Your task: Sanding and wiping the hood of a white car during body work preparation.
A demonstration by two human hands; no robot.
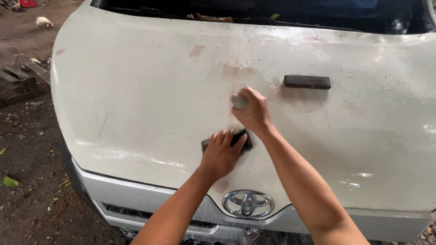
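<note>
We're mid-sanding: left hand presses flat on a dark block, right hand grips a grey pad on the hood; next, probably steady, even strokes.

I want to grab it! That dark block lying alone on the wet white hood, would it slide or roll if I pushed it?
The dark block looks flat and straight-edged, so it would probably slide, not roll. The hood is wet and sloping, so it may slip easily. It keeps its shape lying there, so it is likely stiff.
</note>
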